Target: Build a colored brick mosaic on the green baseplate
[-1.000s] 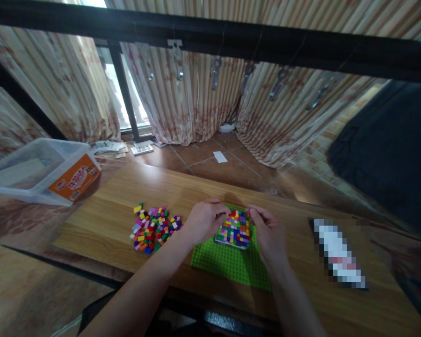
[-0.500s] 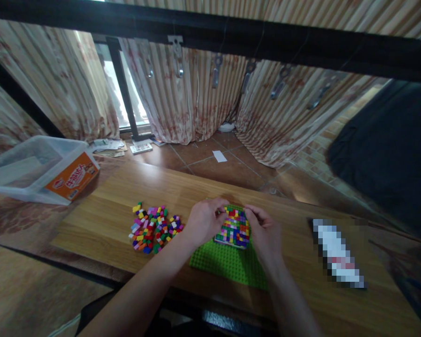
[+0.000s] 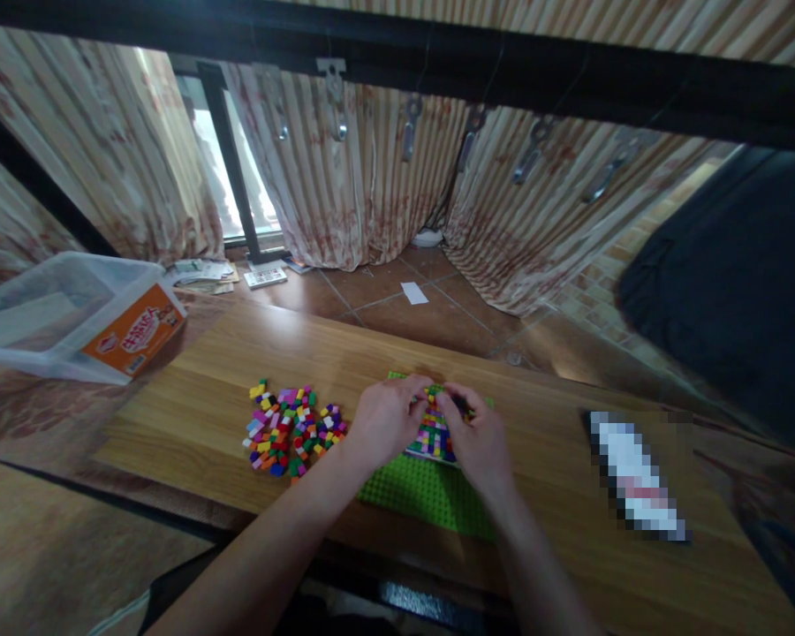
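A patch of tightly packed, many-coloured building bricks [image 3: 432, 440] sits on a green studded baseplate [image 3: 430, 499] on the table. My left hand [image 3: 390, 417] is at the patch's left and far side, fingers curled in a pinch. Over its right part lies my right hand [image 3: 478, 440], thumb and fingers bent together near the far edge. The two sets of fingertips are close to each other. Whatever small piece either hand pinches is too tiny or hidden to make out. To the left, a heap of loose coloured bricks [image 3: 295, 433] lies on the wood.
The wooden table [image 3: 199, 424] bears it all. A blurred flat object [image 3: 639, 477] lies at the right. Beyond the left end stands a clear plastic bin [image 3: 72, 327] with an orange label. A dark bar [image 3: 397, 53] with hanging metal hooks crosses above, before curtains.
My right hand has moved left across the brick patch, towards my left hand, and now covers its right part. My left hand has hardly moved.
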{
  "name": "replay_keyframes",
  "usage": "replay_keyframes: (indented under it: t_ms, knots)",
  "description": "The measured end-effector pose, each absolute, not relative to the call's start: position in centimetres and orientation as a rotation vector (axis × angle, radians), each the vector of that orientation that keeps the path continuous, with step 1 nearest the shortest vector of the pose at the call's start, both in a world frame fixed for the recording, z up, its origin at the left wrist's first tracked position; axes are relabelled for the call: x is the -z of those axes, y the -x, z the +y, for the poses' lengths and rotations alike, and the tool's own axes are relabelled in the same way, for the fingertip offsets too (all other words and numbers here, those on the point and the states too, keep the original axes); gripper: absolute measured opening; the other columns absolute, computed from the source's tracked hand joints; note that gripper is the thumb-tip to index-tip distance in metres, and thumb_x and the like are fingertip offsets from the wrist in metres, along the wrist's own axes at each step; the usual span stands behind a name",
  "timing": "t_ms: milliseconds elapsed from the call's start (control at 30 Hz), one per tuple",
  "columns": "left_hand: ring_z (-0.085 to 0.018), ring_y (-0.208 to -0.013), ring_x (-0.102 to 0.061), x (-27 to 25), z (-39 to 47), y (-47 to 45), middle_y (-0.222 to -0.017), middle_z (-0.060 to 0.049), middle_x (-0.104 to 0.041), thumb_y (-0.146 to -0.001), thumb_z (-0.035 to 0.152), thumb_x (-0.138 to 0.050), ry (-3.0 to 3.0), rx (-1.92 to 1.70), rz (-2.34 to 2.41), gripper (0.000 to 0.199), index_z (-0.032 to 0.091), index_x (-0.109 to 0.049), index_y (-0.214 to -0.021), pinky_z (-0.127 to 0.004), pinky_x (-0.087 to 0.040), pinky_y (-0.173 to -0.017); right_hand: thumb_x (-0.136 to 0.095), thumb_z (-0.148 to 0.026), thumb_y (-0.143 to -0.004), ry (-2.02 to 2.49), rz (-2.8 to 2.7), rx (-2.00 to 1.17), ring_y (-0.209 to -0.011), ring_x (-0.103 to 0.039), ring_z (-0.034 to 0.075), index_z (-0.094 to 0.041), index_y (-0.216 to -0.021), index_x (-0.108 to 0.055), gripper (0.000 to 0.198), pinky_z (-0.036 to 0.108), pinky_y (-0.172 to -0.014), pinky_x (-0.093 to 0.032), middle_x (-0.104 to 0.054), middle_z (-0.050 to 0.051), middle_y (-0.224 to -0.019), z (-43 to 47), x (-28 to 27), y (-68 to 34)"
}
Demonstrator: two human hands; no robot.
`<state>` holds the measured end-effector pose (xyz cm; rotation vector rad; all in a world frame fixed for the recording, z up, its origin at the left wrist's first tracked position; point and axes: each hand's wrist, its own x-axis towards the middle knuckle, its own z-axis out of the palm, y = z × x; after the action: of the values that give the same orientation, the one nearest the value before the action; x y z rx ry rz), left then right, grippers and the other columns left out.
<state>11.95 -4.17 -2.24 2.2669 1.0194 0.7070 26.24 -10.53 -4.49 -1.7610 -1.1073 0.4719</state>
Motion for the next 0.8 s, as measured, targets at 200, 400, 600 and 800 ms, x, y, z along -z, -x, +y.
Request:
replay_keyframes:
  t_ms: [200, 400, 600, 800]
  knots:
    - [-0.020, -0.093, -0.070, 2.72, -4.26, -12.01, -0.097, -0.003, -0.076, -0.088, 0.018, -0.055, -2.302, -0.728, 1.034, 0.029, 0.024, -0.065, -0.114, -0.031, -0.052, -0.084, -0.060, -0.052, -0.081, 1.835, -1.159, -0.398, -0.101, -0.063, 0.029, -0.018, -0.102, -0.073, 0.042, 0.043, -0.091, -0.045, -0.071, 0.014, -0.107, -10.35, 4.12, -25.39]
    - [-0.019, -0.093, -0.071, 2.87, -4.41, -12.11, -0.097, -0.002, -0.076, -0.089, 0.018, -0.053, -2.336, -0.754, 1.062, 0.027, 0.024, -0.064, -0.113, -0.031, -0.053, -0.086, -0.064, -0.053, -0.076, 1.829, -1.084, -0.489, -0.095, -0.065, 0.028, -0.019, -0.100, -0.074, 0.042, 0.042, -0.087, -0.047, -0.073, 0.011, -0.103, -10.06, 4.75, -25.74]
    - [-0.019, -0.093, -0.071, 2.84, -4.58, -12.02, -0.097, -0.002, -0.075, -0.089, 0.019, -0.053, -2.358, -0.736, 1.057, 0.025, 0.023, -0.064, -0.110, -0.032, -0.054, -0.087, -0.071, -0.054, -0.069, 1.761, -0.976, -0.628, -0.084, -0.067, 0.025, -0.020, -0.093, -0.074, 0.041, 0.038, -0.079, -0.049, -0.075, 0.007, -0.091, -9.83, 4.90, -26.03]
    - [-0.019, -0.096, -0.070, 3.05, -4.75, -12.00, -0.101, -0.002, -0.075, -0.088, 0.018, -0.054, -2.353, -0.732, 1.070, 0.026, 0.024, -0.064, -0.111, -0.031, -0.053, -0.087, -0.073, -0.055, -0.064, 1.752, -0.912, -0.694, -0.074, -0.064, 0.023, -0.020, -0.086, -0.075, 0.041, 0.034, -0.071, -0.047, -0.074, 0.004, -0.078, -9.68, 4.63, -26.05]
